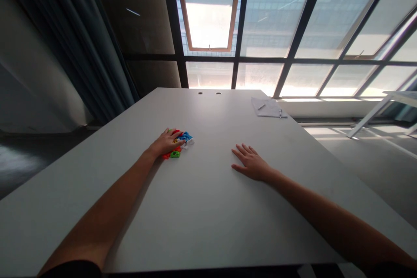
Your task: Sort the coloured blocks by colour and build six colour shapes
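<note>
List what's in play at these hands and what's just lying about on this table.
In play:
left hand, fingers over a pile of small coloured plastic pieces
right hand, flat on the table beside the pile

Lying about:
sheets of paper near the far edge of the white table
pen on the paper

Small plastic bricks [178, 142] are seen in red, blue, green, yellow and white, with the blue and white massed at the far side of the pile. The table [208, 221] is coloured pale grey, and a white sheet of paper [269, 107] is laid on it. The glass is divided into a grid by black window frames [299, 30], and a dark blue-grey curtain [87, 43] is patterned by vertical folds.
</note>
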Available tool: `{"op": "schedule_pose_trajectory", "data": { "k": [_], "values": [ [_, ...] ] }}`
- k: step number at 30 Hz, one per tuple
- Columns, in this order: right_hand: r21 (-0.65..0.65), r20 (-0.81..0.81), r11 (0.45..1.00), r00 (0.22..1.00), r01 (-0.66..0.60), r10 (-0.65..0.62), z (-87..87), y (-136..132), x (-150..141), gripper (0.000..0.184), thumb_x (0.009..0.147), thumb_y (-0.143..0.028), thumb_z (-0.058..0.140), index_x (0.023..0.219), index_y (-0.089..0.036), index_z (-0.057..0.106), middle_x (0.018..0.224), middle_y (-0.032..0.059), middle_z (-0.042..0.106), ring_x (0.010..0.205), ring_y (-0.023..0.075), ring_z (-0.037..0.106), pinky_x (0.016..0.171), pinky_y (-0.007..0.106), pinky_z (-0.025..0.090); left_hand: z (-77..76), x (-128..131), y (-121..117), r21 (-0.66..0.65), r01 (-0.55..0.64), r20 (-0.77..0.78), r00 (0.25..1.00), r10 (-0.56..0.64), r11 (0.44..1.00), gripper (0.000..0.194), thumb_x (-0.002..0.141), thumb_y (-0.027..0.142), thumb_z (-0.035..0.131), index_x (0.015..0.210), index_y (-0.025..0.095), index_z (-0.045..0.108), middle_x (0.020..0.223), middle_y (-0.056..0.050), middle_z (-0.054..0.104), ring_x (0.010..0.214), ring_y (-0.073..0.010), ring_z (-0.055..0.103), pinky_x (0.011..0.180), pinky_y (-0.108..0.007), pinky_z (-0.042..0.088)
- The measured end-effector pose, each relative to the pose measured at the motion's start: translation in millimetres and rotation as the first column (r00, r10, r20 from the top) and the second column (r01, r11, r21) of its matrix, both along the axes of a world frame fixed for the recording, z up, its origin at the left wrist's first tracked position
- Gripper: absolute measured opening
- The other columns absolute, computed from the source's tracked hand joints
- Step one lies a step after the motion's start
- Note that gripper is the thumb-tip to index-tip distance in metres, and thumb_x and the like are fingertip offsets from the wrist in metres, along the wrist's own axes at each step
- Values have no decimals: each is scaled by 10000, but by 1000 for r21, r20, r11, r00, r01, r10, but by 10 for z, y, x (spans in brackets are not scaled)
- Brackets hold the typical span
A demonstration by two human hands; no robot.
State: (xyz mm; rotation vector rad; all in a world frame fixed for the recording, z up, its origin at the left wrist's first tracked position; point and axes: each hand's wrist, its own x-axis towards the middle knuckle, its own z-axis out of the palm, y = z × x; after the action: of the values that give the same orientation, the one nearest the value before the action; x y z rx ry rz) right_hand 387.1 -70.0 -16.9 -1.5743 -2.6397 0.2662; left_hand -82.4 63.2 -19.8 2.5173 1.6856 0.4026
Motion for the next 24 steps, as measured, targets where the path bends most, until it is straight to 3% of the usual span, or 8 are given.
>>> {"op": "schedule_pose_trajectory", "data": {
  "k": [4, 9, 13, 18, 24],
  "values": [
    [2, -11, 1000, 1000, 0, 0, -1, 3, 0, 951, 1125, -825, 399, 1825, -182, 390, 1897, 171, 260, 1779, 421, 197, 1442, 621, 180, 22, 222, -79, -47, 105, -43, 993, -107, 993, 803, 1077, 787, 450, 1633, 244, 651, 1694, -147, 612, 1636, -392, 425, 1404, -598, 239],
    [7, -29, 1000, 1000, -3, 4, -25, 17, 6, 948, 1124, -834, 393, 1824, -194, 397, 1894, 169, 275, 1780, 411, 198, 1442, 609, 186, -56, 544, -180, -16, 126, -2, 992, -126, 992, 767, 1052, 802, 547, 1631, 314, 667, 1756, -139, 559, 1676, -443, 390, 1352, -650, 367],
    [11, -38, 1000, 999, -4, 4, -53, 33, 8, 946, 1119, -832, 420, 1821, -197, 406, 1893, 171, 283, 1779, 414, 204, 1441, 608, 189, -118, 769, -220, 2, 178, 20, 984, -178, 984, 787, 1043, 831, 553, 1676, 366, 618, 1767, -134, 546, 1684, -445, 392, 1335, -685, 381],
    [-8, -46, 1000, 999, 7, -8, -37, 33, -8, 926, 1121, -801, 461, 1817, -191, 413, 1895, 172, 278, 1780, 415, 198, 1444, 609, 176, -48, 985, -290, -13, 278, 11, 961, -278, 961, 737, 1063, 804, 558, 1655, 374, 647, 1755, -151, 560, 1653, -467, 433, 1310, -727, 396],
    [-33, -102, 999, 994, 21, -24, 27, 3, -28, 1054, 1102, -822, 484, 1870, -154, 212, 1902, 181, 257, 1785, 413, 177, 1452, 606, 147, 45, 1308, -591, -55, 340, 28, 940, -339, 939, 701, 1083, 768, 565, 1667, 386, 634, 1803, -137, 498, 1687, -478, 378, 1337, -734, 357]
  ]
}}
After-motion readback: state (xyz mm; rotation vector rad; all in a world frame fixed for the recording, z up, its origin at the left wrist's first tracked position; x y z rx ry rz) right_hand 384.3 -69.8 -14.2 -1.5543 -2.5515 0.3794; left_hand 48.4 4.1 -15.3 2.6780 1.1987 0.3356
